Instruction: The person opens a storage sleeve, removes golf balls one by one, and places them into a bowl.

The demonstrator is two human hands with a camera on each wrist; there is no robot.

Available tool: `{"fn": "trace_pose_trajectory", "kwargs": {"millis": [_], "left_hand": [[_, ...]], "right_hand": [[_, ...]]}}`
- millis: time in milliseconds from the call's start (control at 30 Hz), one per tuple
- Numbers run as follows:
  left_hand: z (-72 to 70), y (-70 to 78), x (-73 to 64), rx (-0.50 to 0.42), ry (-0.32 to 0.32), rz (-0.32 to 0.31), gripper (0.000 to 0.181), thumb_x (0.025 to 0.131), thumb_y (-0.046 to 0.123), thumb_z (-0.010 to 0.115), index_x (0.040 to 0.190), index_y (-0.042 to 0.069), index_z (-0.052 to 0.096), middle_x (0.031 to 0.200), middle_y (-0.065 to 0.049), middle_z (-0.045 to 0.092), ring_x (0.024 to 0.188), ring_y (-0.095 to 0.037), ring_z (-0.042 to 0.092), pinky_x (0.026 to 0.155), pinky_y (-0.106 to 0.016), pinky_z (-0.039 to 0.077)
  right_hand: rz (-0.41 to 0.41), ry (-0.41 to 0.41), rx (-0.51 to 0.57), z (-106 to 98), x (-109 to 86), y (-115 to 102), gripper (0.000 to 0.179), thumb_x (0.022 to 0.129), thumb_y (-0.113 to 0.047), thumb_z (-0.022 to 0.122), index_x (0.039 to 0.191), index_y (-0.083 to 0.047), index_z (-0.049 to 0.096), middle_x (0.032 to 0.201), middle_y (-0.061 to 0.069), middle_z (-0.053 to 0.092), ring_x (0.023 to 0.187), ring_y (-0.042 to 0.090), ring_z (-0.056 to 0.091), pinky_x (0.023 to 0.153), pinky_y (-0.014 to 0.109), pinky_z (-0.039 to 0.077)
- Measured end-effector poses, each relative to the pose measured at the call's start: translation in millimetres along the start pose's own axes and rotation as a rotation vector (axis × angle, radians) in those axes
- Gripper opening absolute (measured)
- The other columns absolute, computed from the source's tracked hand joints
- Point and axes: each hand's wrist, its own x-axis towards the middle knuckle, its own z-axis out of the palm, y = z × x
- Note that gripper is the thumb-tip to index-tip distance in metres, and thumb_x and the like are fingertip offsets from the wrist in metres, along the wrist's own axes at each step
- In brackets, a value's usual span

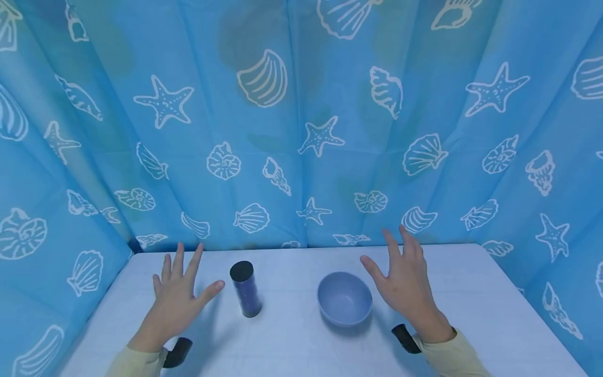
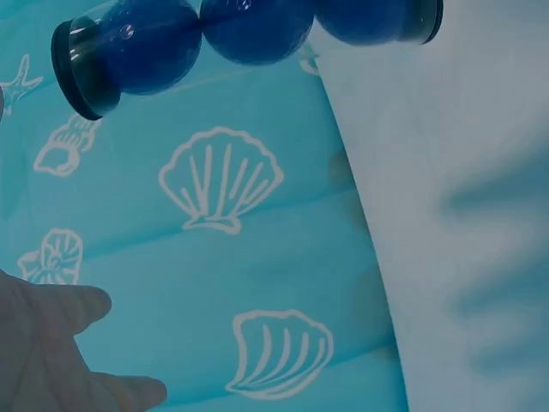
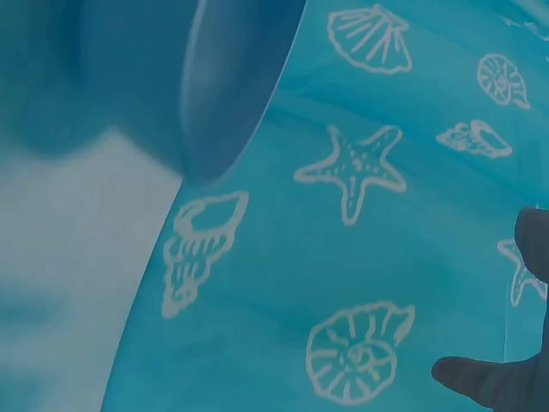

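Observation:
A clear tube of blue balls [image 2: 257, 26] with black end caps stands upright on the white table, left of centre; in the head view the tube [image 1: 247, 290] looks purplish. My left hand [image 1: 176, 298] hovers to its left, fingers spread and holding nothing. Right of centre sits a blue bowl [image 1: 344, 299], with its inside bare. Beyond its right side my right hand [image 1: 406, 280] is raised, fingers apart and nothing in them. The right wrist view catches the bowl's side [image 3: 240, 77] and some fingertips [image 3: 472, 378].
A white cloth covers the table [image 1: 292, 340]. Blue curtains [image 1: 301, 125] printed with white shells and starfish hang behind it and along both sides. Black straps [image 1: 178, 353] show at the wrists, by the light sleeves.

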Motion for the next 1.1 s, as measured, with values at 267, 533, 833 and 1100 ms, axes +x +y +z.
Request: {"fn": "trace_pose_trajectory", "kwargs": {"millis": [267, 533, 833, 1100], "left_hand": [[8.1, 4.6, -3.9, -0.038, -0.052, -0.035, 0.099, 0.093, 0.067, 0.054, 0.162, 0.011, 0.01, 0.162, -0.033, -0.006, 0.142, -0.064, -0.008, 0.1, -0.086, -0.003], [18.8, 6.8, -5.7, -0.051, -0.082, -0.074, 0.1, 0.094, 0.065, 0.055, 0.161, 0.006, 0.011, 0.162, -0.033, -0.004, 0.144, -0.062, -0.007, 0.103, -0.084, 0.0], [35.5, 5.5, -7.5, -0.106, -0.094, -0.085, 0.098, 0.094, 0.065, 0.054, 0.162, 0.008, 0.01, 0.163, -0.032, -0.003, 0.145, -0.061, -0.005, 0.108, -0.081, 0.003], [49.4, 10.6, -7.3, -0.162, -0.085, -0.072, 0.102, 0.091, 0.067, 0.059, 0.161, 0.009, 0.014, 0.164, -0.029, 0.003, 0.146, -0.058, 0.0, 0.112, -0.076, 0.005]], "right_hand": [[0.021, -0.037, 0.052, 10, -2.7, -16, 0.078, 0.098, -0.053, 0.058, 0.152, 0.0, 0.037, 0.159, 0.03, 0.018, 0.144, 0.053, 0.018, 0.106, 0.076, 0.023], [0.035, -0.056, 0.074, 21, -6.9, -30, 0.078, 0.098, -0.056, 0.057, 0.152, -0.003, 0.038, 0.161, 0.027, 0.018, 0.146, 0.05, 0.018, 0.109, 0.074, 0.024], [0.042, -0.06, 0.145, 34, -9.5, -49, 0.076, 0.098, -0.053, 0.058, 0.153, -0.005, 0.037, 0.162, 0.025, 0.019, 0.146, 0.048, 0.018, 0.108, 0.073, 0.028], [0.059, -0.075, 0.207, 46, -11.6, -66, 0.075, 0.098, -0.054, 0.058, 0.154, -0.008, 0.038, 0.161, 0.025, 0.02, 0.146, 0.048, 0.02, 0.107, 0.074, 0.028]]}}
